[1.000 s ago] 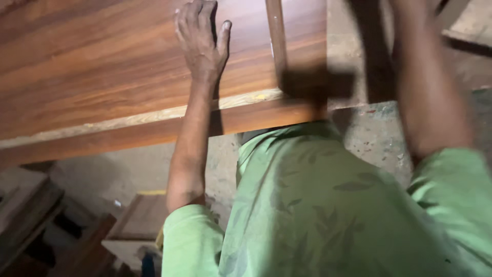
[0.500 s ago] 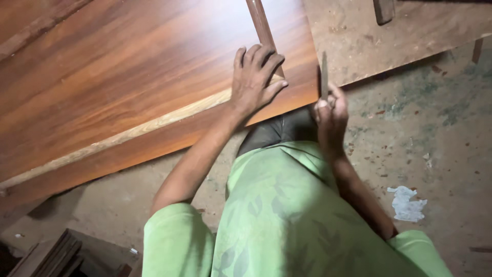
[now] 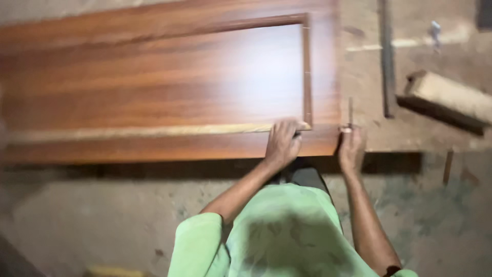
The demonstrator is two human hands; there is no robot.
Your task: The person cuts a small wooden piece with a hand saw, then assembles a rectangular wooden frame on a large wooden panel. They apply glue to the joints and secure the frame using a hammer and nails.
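Observation:
A large reddish-brown wooden panel [image 3: 169,87] lies flat on a workbench, with a raised moulding frame [image 3: 306,72] on it. A pale wooden strip [image 3: 143,131] runs along its near side. My left hand [image 3: 282,143] rests with curled fingers on the right end of that strip, at the frame's corner. My right hand [image 3: 350,150] is at the panel's right edge and grips a thin, upright metal tool [image 3: 350,110]. My green shirt fills the bottom of the view.
A pale wooden block [image 3: 451,95] lies on the bench [image 3: 364,66] at the right. A long dark strip [image 3: 387,61] lies beside the panel. A grey concrete floor [image 3: 92,215] is below the bench's edge.
The view has pulled back, so the whole panel shows. My left hand has gone from flat on the panel to curled on the strip's end. My right hand still holds the thin tool.

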